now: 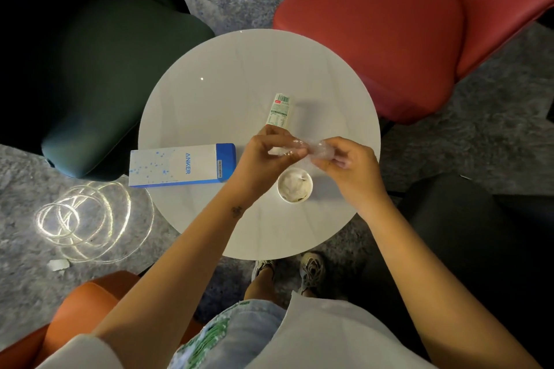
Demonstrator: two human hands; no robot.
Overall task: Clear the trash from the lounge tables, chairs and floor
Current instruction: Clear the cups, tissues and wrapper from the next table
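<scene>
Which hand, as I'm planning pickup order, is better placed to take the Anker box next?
Probably left: the left hand is beside the Anker box, at its blue end; the right hand lies farther off. Both pinch the clear wrapper.

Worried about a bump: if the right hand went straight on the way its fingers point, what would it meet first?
Most likely the left hand, which pinches the other end of the clear wrapper that the right hand holds. The blue-and-white box lies further along, but seemingly lower, on the table.
</scene>
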